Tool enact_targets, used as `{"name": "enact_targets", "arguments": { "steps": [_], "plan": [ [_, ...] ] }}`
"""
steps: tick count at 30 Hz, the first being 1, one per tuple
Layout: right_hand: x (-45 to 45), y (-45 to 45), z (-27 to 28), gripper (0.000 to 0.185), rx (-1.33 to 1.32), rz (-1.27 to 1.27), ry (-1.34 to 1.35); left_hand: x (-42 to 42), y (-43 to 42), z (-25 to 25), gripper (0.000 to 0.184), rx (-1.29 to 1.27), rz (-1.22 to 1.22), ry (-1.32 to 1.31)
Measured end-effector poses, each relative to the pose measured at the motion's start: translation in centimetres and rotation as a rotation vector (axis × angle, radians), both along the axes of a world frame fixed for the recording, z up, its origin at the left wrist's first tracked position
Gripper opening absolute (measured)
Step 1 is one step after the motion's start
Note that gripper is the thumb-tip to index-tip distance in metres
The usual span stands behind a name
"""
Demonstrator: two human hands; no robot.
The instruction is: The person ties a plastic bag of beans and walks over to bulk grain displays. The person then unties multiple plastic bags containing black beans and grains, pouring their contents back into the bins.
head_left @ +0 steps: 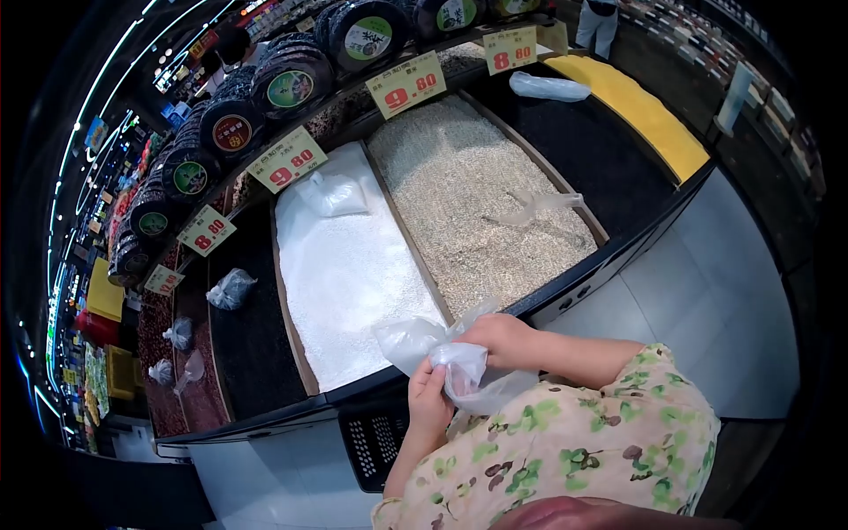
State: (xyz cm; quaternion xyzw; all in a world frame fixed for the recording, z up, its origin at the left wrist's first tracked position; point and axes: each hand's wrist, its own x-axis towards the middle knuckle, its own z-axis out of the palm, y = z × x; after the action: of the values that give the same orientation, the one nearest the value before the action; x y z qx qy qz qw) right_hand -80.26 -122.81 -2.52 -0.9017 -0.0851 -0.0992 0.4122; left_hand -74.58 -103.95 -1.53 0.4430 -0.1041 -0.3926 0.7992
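Note:
Both of my hands are on a thin translucent plastic bag [459,364] in front of the bin edge. My left hand [429,397] pinches its left side, fingers closed on the film. On the right, my right hand [502,341] is closed round the bag's upper part. Beyond them lie a bin of white grains [340,283] and a bin of beige grains [477,168]. A plastic bag [334,194] rests on the white grains, and a crumpled glove-like plastic piece [539,208] on the beige ones.
Price signs [406,85] stand along the bins' back edge, with round labelled packages [291,87] behind. Dark-grain bins [252,327] are at left, a yellow-grain bin [645,110] at right. A black basket [375,446] sits below the bins. A person [598,26] stands far back.

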Motion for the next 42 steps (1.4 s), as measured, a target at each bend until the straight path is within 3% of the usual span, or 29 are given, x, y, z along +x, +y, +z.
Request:
{"name": "enact_targets", "arguments": {
  "steps": [3,6,9,12,14,17,20,21,24,25,26,28,31,34,35,39,42],
  "plan": [
    [-0.2,-0.4,0.1,0.033,0.01,-0.063,0.003,-0.1,0.6,-0.7,0.035,0.093,-0.08,-0.035],
    [0.0,-0.8,0.0,0.026,0.05,-0.169,-0.1,-0.3,1.0,0.0,0.04,0.158,-0.176,-0.253],
    [0.1,-1.5,0.3,0.022,0.149,-0.238,-0.176,-0.3,1.2,-1.1,0.05,0.45,-0.075,-0.717],
    [0.3,-1.5,0.3,0.016,0.299,-0.209,-0.223,-0.8,1.0,0.8,0.057,1.036,-0.036,-1.008],
    [0.7,-1.7,-1.0,0.012,0.404,-0.092,-0.226,-1.0,1.5,-0.2,0.05,1.082,0.098,-1.12],
    [0.1,-0.2,-0.8,0.007,1.068,0.0,0.311,-0.1,3.0,-3.0,0.035,1.059,0.19,-1.157],
    [-0.1,0.3,-1.6,0.008,1.226,0.1,0.475,1.1,4.4,-4.7,0.035,0.941,0.28,-1.423],
    [-0.1,0.4,-1.7,0.014,1.268,0.138,0.508,1.0,4.6,-5.0,0.028,0.865,0.308,-1.32],
    [-0.3,0.4,-0.6,0.02,1.407,0.115,0.63,1.2,6.0,-5.7,0.022,0.443,0.195,-0.571],
    [-0.3,0.3,-0.7,0.022,1.349,0.147,0.658,1.0,6.7,-5.7,0.018,0.262,0.22,-0.159],
    [-0.3,0.3,-0.9,0.024,1.284,0.185,0.691,1.3,7.8,-4.6,0.02,-0.09,0.205,0.189],
    [-0.2,0.3,-1.3,0.028,1.22,0.243,0.751,1.0,7.8,-3.7,0.022,-0.167,0.333,0.442],
    [-0.3,0.7,-2.1,0.033,1.211,0.268,0.818,1.2,7.8,-4.1,0.025,-0.165,0.307,0.491],
    [-0.1,0.1,-1.7,0.034,1.528,0.317,0.75,1.2,8.6,-4.2,0.029,-0.078,0.279,0.33],
    [0.0,-0.2,-1.7,0.035,1.528,0.219,0.713,1.2,9.0,-3.8,0.039,-0.141,0.149,0.173],
    [0.8,-1.3,0.3,0.034,1.675,0.164,0.468,0.4,8.9,-2.2,0.053,0.092,0.021,-0.119],
    [0.9,-1.9,0.2,0.031,1.72,0.253,0.398,-0.2,8.6,-1.8,0.047,0.323,-0.098,-0.24]
  ]
}}
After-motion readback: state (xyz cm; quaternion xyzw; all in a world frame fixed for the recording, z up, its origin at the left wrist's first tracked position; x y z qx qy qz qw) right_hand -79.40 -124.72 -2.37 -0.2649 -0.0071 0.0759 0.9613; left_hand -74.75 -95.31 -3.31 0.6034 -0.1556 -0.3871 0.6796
